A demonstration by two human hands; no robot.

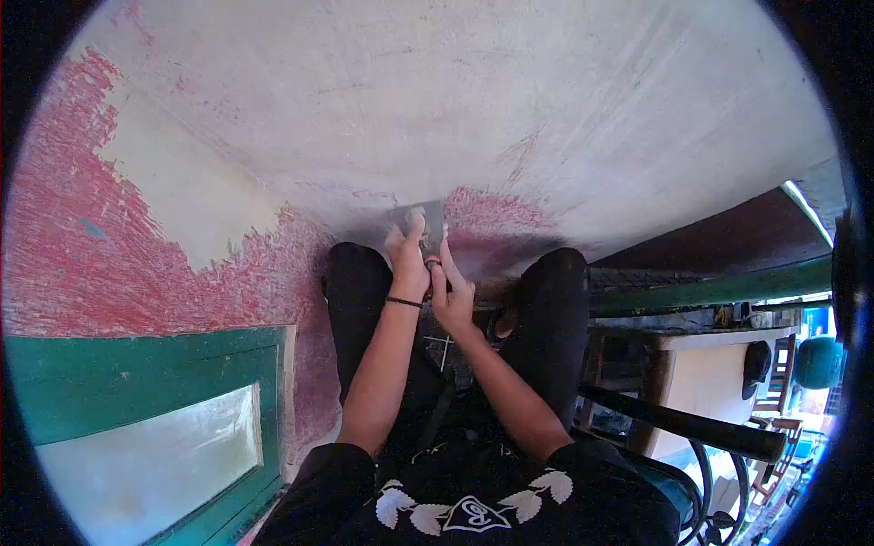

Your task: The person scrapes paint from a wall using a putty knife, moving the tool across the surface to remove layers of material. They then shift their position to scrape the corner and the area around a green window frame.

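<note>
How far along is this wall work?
Most of the wall already looks pale. The left hand and right hand hold a flat blade at it, beside a red patch. That patch and the broad red area above the green frame seem left; scraping or coating, I can't tell.

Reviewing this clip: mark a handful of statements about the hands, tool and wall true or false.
1. Both the left hand and right hand are on the scraper. True.
2. The dark wristband is on the right wrist. False: the wristband is on the left wrist.
3. Red patches show on the wall. True.
4. The scraper's blade is at the green frame. False: it is at the wall, away from the green frame.
5. The trousers are black. True.
</note>
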